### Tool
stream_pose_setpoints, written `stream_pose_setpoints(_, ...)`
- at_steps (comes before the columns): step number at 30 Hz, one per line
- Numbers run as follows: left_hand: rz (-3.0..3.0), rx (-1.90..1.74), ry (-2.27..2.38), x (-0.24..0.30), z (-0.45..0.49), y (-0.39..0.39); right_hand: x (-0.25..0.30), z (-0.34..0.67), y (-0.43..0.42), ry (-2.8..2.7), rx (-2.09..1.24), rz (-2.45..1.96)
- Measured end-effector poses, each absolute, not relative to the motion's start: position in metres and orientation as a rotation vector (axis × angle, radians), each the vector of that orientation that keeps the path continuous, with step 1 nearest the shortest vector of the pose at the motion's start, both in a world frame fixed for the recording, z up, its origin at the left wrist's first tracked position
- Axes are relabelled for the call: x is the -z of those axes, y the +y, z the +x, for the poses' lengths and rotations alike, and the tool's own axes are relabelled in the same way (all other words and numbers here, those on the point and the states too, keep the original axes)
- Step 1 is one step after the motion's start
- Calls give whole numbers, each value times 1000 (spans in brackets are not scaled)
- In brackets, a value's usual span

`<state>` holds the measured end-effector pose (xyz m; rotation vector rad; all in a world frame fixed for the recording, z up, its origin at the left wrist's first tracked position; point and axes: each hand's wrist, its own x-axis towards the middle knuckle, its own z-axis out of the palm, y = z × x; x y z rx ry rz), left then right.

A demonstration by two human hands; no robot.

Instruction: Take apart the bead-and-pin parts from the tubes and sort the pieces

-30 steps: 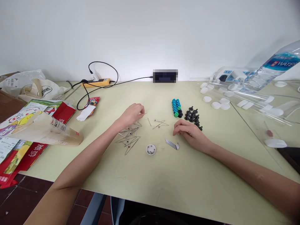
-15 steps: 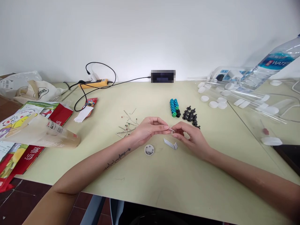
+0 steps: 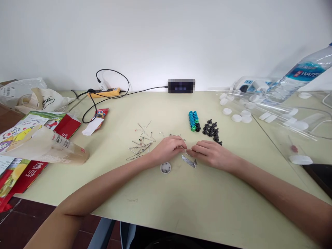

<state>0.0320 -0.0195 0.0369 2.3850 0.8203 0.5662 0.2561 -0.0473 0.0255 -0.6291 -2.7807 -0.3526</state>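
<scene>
My left hand (image 3: 168,149) is closed in a pinch low over the table. Facing it is my right hand (image 3: 210,154), its fingers bent and pressed together. Between their fingertips is a thin L-shaped metal rod, like a small hex key, mostly hidden by the fingers. Just below lies a neat row of similar L-shaped rods (image 3: 188,160), side by side. A small round white dish (image 3: 165,167) with several tiny pieces stands by my left wrist. Beyond that hand is a loose heap of thin metal rods (image 3: 141,148), some with coloured ends.
Blue, green and black knobs (image 3: 192,120) stand in rows beside black flanged pieces (image 3: 211,129). White caps (image 3: 236,118), clear tubes and a water bottle (image 3: 303,72) are at right. A drink cup (image 3: 70,150), cable and phone (image 3: 181,86) lie left and back.
Both hands have come down to the table beside the row of rods, palms turned more downward. The rod between their fingertips has gone down with them and is less visible.
</scene>
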Motion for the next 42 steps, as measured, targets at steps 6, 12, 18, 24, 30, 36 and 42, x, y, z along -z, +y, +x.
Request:
stream_pose_setpoints(6,2478,-417,730,-50,27,-21,-32,254,-51,-2817,124,-709)
stream_pose_setpoints(12,2548,-355,807,-46,34,-33,-32,256,-49,-2692,-294,-898)
stream_pose_setpoints(18,2547,-362,777,-42,36,-32,-28,258,-47,-2663,-399,-828)
stream_pose_setpoints(24,2511,-376,745,-39,36,-32,-30,258,-45,-2631,-490,-765)
stream_pose_setpoints(30,2491,-373,742,-42,36,-33,-32,257,-45,-2604,-562,-731)
stream_pose_setpoints(36,2495,-396,720,-39,36,-33,-32,257,-45,-2609,-587,-723)
stream_pose_setpoints(42,2493,-409,687,-39,36,-33,-31,257,-44,-2600,-604,-690)
